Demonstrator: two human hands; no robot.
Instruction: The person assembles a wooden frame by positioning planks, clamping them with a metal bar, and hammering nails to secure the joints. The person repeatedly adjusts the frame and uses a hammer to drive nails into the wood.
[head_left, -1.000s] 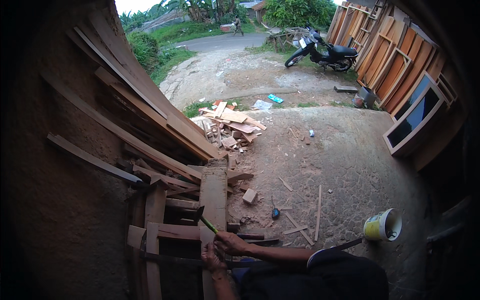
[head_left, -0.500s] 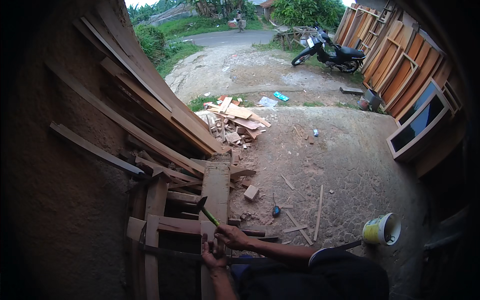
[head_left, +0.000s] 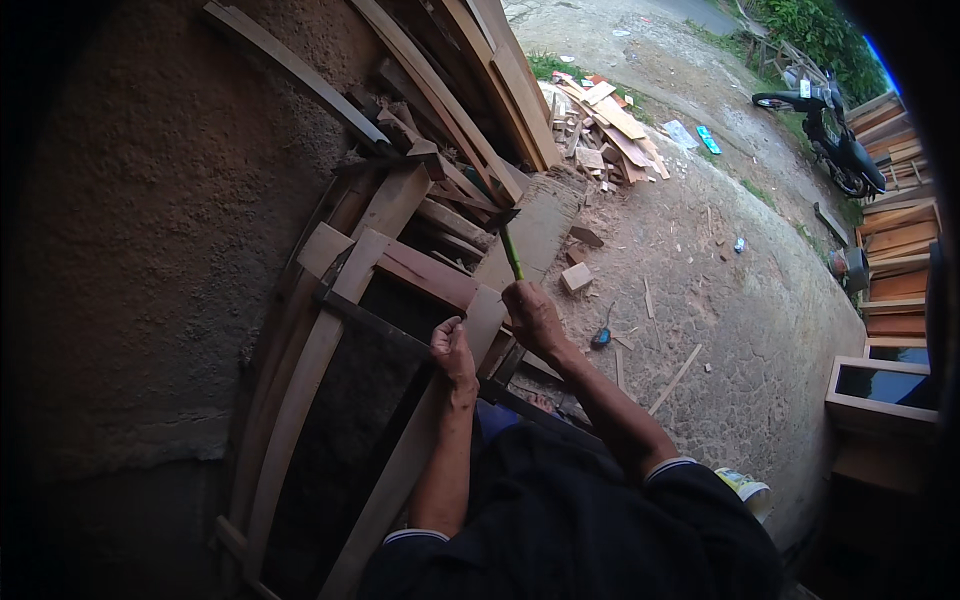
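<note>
The right hand (head_left: 533, 316) is closed around the green handle of a hammer (head_left: 513, 252), whose dark head stands out beyond the fist, over a thick, rough-ended plank (head_left: 528, 232). The left hand (head_left: 454, 352) is narrow, its fingers curled in toward the thumb, beside the right rail (head_left: 408, 468) of a wooden frame and near the end of its reddish crosspiece (head_left: 428, 275); whether it pinches something small or touches the wood, I cannot tell. The left rail (head_left: 300, 365) curves along the wall side. On the ground to the right of the plank lie a wooden block (head_left: 576, 277), a blue tape measure (head_left: 600, 339) and a few thin strips, with a heap of offcuts (head_left: 618, 118) farther off. A parked motorcycle (head_left: 838, 148) and a glazed wooden frame (head_left: 880, 384) stand at the far right.
</note>
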